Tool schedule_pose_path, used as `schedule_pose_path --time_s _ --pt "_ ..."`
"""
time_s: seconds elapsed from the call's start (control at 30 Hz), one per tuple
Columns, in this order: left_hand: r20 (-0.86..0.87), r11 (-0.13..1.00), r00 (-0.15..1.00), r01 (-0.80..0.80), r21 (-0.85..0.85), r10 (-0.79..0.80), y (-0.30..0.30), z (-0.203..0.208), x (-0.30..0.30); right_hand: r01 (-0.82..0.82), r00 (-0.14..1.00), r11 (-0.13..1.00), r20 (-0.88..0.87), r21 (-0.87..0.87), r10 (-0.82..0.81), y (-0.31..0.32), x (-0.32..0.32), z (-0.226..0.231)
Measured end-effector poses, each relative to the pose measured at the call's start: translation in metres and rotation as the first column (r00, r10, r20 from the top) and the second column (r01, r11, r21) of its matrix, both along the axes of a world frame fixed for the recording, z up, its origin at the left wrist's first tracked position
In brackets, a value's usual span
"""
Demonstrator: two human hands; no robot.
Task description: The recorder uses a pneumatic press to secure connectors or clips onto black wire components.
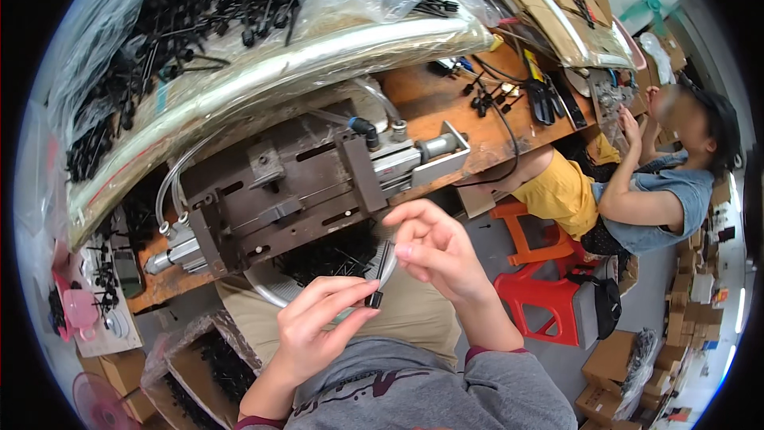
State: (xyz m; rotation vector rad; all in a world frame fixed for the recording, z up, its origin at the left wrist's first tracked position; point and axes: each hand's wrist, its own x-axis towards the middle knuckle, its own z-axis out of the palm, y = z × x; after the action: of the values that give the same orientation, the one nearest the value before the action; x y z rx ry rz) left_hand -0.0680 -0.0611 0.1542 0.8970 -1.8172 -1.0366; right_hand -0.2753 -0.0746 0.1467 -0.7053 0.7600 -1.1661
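Note:
My left hand point(322, 325) pinches a small black plastic piece with a thin stem point(375, 298) between thumb and fingertips, above my lap. Its stem points up and away from me. Close to the stem's upper end is my right hand point(439, 253), its fingers loosely bent and apart, with nothing visible in them. Just beyond both hands lies a brown metal fixture point(306, 211) with slots. An air cylinder point(418, 161) is fixed at its right end and another cylinder point(179, 247) at its left. Beneath the fixture, a round pale container point(267, 291) holds many black pieces.
A plastic-lined tray point(278, 56) heaped with black stemmed parts spans the far side. Pliers point(543, 99) and loose parts lie on the wooden bench point(501, 131). A co-worker point(656, 191) sits at the right, near red stools point(541, 306). Another lined box point(199, 374) stands lower left.

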Motion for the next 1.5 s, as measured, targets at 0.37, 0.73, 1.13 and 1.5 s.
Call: schedule_pose_path --time_s 0.37,0.73,1.13,1.5 --pt "0.062 0.988 0.998 0.019 -0.156 -0.009 0.006 -0.004 0.013 0.002 0.998 0.989 -0.056 -0.145 -0.011 -0.006 0.012 -0.005" --pt "0.194 0.941 0.977 0.146 -0.305 -0.089 0.005 -0.007 0.012 0.006 0.998 0.989 0.069 -0.145 0.004 -0.004 0.016 -0.008" --pt "0.223 0.921 0.968 0.184 -0.344 -0.110 0.005 -0.006 0.010 -0.049 0.992 0.980 0.103 -0.193 0.070 -0.002 0.017 -0.019" --pt "0.229 0.919 0.967 0.186 -0.348 -0.109 0.005 -0.001 0.007 -0.009 0.997 0.987 0.070 -0.161 0.020 0.003 0.018 -0.012"
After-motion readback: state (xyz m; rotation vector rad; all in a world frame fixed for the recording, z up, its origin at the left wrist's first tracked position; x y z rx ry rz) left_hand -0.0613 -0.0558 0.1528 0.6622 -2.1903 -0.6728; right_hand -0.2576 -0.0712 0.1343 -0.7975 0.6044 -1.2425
